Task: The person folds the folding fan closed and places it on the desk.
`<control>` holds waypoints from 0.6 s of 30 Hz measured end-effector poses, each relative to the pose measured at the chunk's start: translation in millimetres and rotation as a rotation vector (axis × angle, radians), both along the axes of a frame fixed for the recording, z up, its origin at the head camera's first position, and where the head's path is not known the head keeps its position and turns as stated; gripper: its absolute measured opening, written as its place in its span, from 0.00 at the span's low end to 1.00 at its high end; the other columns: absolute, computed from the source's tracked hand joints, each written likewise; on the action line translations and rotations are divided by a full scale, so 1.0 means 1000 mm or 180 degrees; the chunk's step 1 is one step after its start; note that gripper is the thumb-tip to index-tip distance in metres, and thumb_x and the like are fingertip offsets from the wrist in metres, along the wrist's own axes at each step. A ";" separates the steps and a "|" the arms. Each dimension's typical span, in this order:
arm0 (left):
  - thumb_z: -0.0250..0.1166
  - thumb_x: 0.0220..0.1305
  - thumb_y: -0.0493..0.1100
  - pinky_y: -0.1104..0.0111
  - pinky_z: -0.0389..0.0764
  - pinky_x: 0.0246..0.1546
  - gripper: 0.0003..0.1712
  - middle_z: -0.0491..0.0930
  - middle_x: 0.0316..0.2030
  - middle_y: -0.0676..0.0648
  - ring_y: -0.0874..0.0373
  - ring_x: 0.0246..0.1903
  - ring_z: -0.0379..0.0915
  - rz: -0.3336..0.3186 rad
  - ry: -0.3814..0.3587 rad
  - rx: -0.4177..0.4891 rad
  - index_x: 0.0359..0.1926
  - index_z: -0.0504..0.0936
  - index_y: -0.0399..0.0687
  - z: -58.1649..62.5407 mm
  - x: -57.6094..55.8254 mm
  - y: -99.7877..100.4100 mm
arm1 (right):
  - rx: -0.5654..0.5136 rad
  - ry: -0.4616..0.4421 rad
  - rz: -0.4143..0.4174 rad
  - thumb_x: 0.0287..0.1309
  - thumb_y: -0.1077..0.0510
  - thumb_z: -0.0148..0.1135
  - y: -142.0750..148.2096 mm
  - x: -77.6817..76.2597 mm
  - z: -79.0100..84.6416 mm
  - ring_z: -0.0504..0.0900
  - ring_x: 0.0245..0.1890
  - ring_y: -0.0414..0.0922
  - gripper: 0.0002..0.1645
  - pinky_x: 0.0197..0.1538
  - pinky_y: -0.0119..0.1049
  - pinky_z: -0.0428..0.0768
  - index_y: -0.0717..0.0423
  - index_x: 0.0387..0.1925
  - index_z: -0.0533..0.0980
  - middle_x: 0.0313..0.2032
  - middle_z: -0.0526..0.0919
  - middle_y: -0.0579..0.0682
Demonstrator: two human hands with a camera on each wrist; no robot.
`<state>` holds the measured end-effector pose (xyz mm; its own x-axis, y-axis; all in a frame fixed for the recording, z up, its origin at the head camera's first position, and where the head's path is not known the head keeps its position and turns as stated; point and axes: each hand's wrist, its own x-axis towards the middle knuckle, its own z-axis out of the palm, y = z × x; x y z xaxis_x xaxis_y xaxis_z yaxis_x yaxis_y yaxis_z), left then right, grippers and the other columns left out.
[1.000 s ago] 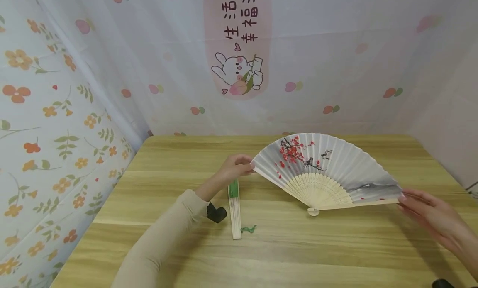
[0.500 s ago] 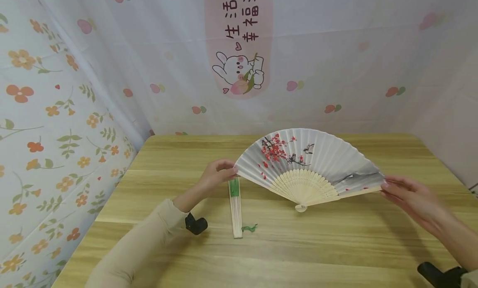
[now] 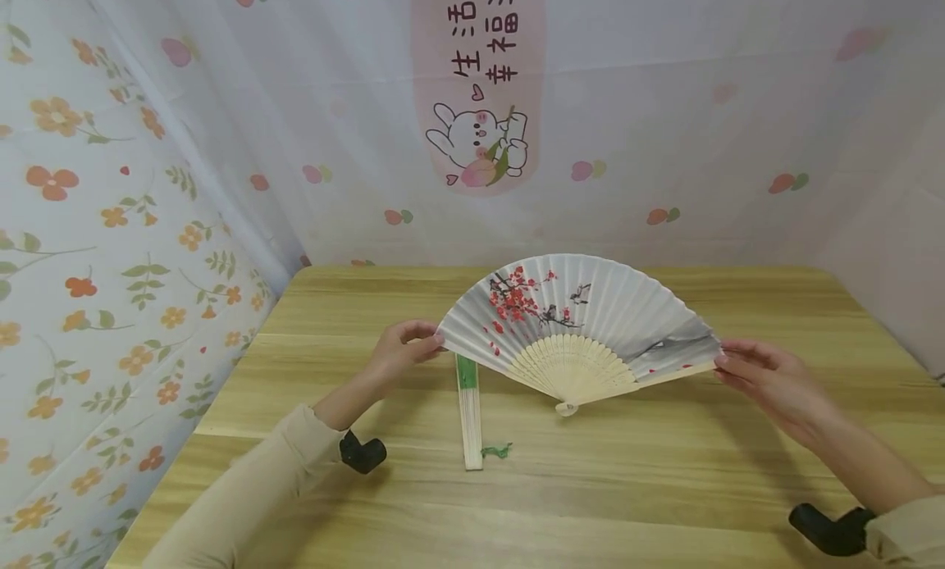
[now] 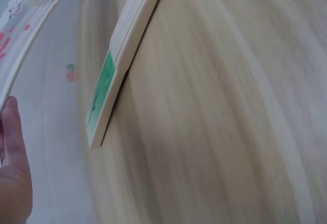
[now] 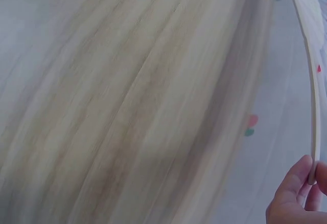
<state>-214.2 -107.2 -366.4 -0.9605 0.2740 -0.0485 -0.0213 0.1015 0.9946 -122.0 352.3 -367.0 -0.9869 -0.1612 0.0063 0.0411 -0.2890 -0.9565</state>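
A spread folding fan (image 3: 620, 307) with red blossoms, birds and pale pierced ribs is held above the table, its pivot end toward me. My left hand (image 3: 396, 352) pinches its left outer edge. The right hand (image 3: 775, 389) pinches the end of its right guard stick, seen closely in the right wrist view. Below the left edge lies a folded fan (image 3: 469, 413) with a green band, its upper end partly hidden in the head view. A green tassel (image 3: 498, 451) lies beside that folded fan.
The wood-grain table (image 3: 591, 495) meets a printed white curtain (image 3: 354, 143) at the back. A flowered curtain (image 3: 133, 323) hangs along the left side. Black wrist-worn pieces (image 3: 362, 452) sit below both wrists.
Both hands have moved left together, carrying the open fan with them. Its right end has risen slightly. The folded fan and tassel stay in place on the table.
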 end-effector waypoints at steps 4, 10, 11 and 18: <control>0.59 0.58 0.35 0.64 0.74 0.44 0.15 0.74 0.36 0.45 0.56 0.36 0.76 0.0011 0.0051 -0.0019 0.44 0.72 0.29 0.005 0.000 -0.008 | 0.0033 -0.0002 -0.0041 0.58 0.70 0.49 -0.007 -0.004 0.003 0.78 0.37 0.40 0.13 0.43 0.29 0.75 0.55 0.40 0.74 0.37 0.76 0.47; 0.58 0.59 0.36 0.67 0.75 0.42 0.16 0.73 0.38 0.44 0.57 0.36 0.76 0.0053 0.0156 -0.0033 0.45 0.71 0.28 0.014 -0.001 -0.015 | 0.0118 0.0030 -0.0159 0.56 0.68 0.53 -0.018 -0.012 0.014 0.78 0.37 0.39 0.10 0.43 0.29 0.75 0.55 0.40 0.74 0.37 0.76 0.47; 0.58 0.59 0.36 0.67 0.75 0.42 0.16 0.73 0.38 0.44 0.57 0.36 0.76 0.0072 0.0157 -0.0032 0.45 0.71 0.28 0.015 -0.001 -0.016 | 0.0154 0.0021 -0.0181 0.56 0.68 0.54 -0.019 -0.013 0.016 0.78 0.37 0.39 0.10 0.43 0.29 0.76 0.55 0.40 0.73 0.37 0.75 0.47; 0.58 0.60 0.39 0.66 0.77 0.40 0.17 0.75 0.39 0.43 0.59 0.35 0.77 0.0188 0.0137 -0.0101 0.46 0.70 0.30 0.021 0.000 -0.022 | 0.0274 0.0076 -0.0187 0.56 0.67 0.54 -0.025 -0.019 0.024 0.78 0.37 0.39 0.11 0.43 0.29 0.76 0.56 0.42 0.72 0.37 0.74 0.47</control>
<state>-214.6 -129.5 -345.3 -0.9763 0.2159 -0.0147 0.0145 0.1328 0.9910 -140.5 326.9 -343.0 -0.9944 -0.1040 0.0185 0.0034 -0.2070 -0.9783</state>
